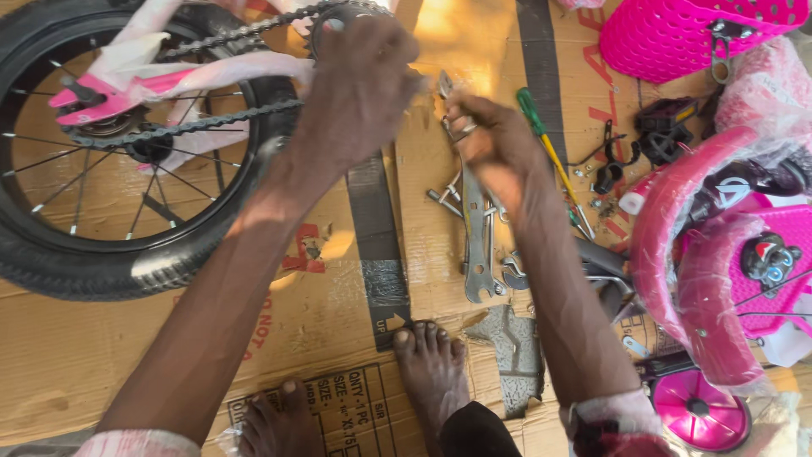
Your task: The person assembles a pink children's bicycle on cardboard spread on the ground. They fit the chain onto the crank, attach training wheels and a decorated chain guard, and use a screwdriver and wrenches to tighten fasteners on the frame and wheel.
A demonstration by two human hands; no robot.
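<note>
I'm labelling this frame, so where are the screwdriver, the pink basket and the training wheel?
screwdriver point(531, 112), head view, on its green handle.
pink basket point(668, 38), head view, on its perforated side wall.
training wheel point(700, 410), head view, on its pink hub.

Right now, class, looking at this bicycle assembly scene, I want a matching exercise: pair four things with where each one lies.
Things:
1. black spoked bicycle wheel
2. pink plastic basket
3. green-handled screwdriver
4. small pink training wheel

Places:
A. bottom right corner
B. just right of the right hand
C. far left on the cardboard
D. top right corner

Pairs: 1-C, 2-D, 3-B, 4-A
</note>
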